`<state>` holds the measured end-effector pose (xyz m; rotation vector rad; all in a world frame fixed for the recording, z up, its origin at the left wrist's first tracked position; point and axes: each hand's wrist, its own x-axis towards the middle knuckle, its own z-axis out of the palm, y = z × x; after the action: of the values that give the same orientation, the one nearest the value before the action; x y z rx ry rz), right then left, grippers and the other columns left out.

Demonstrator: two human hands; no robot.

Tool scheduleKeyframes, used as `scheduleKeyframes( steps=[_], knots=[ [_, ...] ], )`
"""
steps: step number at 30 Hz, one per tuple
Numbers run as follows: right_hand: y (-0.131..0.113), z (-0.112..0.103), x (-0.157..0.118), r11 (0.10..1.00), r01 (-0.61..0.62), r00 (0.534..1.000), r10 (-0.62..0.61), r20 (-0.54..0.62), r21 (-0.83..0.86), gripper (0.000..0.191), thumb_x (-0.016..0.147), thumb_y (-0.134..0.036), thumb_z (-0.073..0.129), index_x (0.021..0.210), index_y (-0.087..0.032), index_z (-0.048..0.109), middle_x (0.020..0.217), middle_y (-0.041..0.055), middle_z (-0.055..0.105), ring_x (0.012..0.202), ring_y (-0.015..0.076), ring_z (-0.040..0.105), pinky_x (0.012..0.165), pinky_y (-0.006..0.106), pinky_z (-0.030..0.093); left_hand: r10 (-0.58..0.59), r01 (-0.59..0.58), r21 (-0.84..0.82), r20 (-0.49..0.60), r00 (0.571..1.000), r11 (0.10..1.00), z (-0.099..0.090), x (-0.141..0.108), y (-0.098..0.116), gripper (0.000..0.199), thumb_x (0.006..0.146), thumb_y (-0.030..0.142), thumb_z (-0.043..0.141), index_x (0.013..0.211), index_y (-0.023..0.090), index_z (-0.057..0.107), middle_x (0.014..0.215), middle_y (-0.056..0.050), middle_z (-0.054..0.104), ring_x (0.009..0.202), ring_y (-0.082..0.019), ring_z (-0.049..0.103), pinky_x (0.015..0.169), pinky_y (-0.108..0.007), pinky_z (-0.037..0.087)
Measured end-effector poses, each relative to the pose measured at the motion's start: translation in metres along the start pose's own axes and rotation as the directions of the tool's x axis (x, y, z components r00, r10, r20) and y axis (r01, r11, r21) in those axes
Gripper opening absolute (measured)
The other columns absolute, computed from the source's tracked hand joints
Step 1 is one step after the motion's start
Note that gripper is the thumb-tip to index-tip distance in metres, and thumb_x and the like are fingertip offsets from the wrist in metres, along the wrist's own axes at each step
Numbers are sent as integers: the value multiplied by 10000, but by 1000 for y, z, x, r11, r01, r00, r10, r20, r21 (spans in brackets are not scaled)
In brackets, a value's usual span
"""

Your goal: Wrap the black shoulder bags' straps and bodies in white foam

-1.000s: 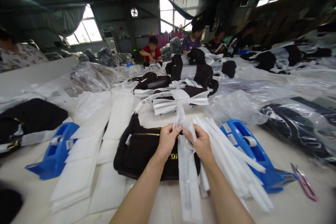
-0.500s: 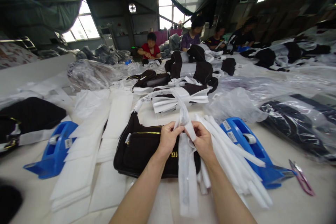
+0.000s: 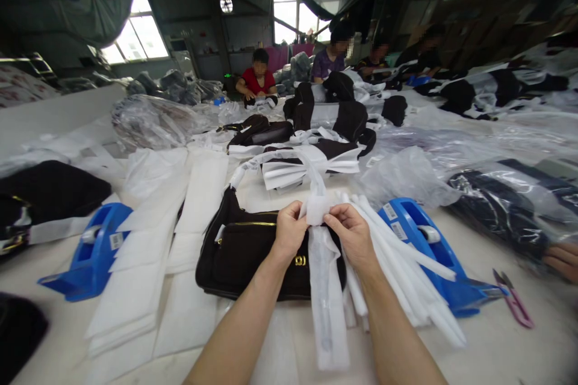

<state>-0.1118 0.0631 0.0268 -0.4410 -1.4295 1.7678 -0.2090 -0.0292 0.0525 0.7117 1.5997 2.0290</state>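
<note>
A black handbag (image 3: 248, 258) with a gold zip and gold letters lies flat in front of me. Its strap (image 3: 257, 162) arches up from the bag, wrapped in white foam sheeting. My left hand (image 3: 290, 230) pinches the left edge of a white foam strip (image 3: 318, 210) folded round the strap. Opposite it, my right hand (image 3: 352, 231) grips the strip's right edge between thumb and fingers. Below both hands, the wrapped strap end (image 3: 326, 301) hangs over the bag's right part toward me.
Blue tape dispensers (image 3: 97, 252) (image 3: 424, 246) stand at both sides. Stacked white foam sheets (image 3: 135, 277) lie left, rolled foam strips (image 3: 401, 271) right. Pink-handled snips (image 3: 515, 301) lie far right, near another person's hand (image 3: 564, 260). More wrapped bags (image 3: 352, 120) and several people are beyond.
The loose strip end that hung at the right hand is now folded across the strap, and my fingers hold both its edges. Another person's hand has appeared at the right edge.
</note>
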Motion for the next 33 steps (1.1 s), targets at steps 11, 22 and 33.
scheduleKeyframes(
  steps=[11, 22, 33],
  knots=[
    [-18, -2, -1, 998, -69, 993, 67, 100, 12, 362, 701, -421, 815, 884, -235, 564, 766, -23, 675, 703, 148, 615, 667, 272, 482, 4, -5, 38, 12, 1000, 999, 4, -1, 5, 309, 633, 312, 738, 584, 185, 461, 523, 76, 420, 493, -72, 345, 468, -201, 276],
    [-42, -5, -8, 974, -55, 957, 114, 267, -221, 449, 693, -380, 832, 1022, -249, 557, 980, 25, 719, 888, 190, 637, 744, 301, 487, 67, -68, 37, 34, 997, 997, -4, 1, 2, 191, 667, 276, 693, 628, 169, 540, 544, 70, 438, 524, -76, 347, 515, -207, 279],
    [-53, 3, -18, 978, -180, 950, 201, 241, -104, 528, 629, -378, 879, 1037, -243, 571, 799, -14, 689, 714, 171, 630, 676, 295, 486, 131, -134, 19, 108, 986, 991, -4, -10, 19, 268, 660, 320, 740, 637, 170, 519, 600, 60, 461, 590, -92, 405, 559, -221, 318]
  ],
)
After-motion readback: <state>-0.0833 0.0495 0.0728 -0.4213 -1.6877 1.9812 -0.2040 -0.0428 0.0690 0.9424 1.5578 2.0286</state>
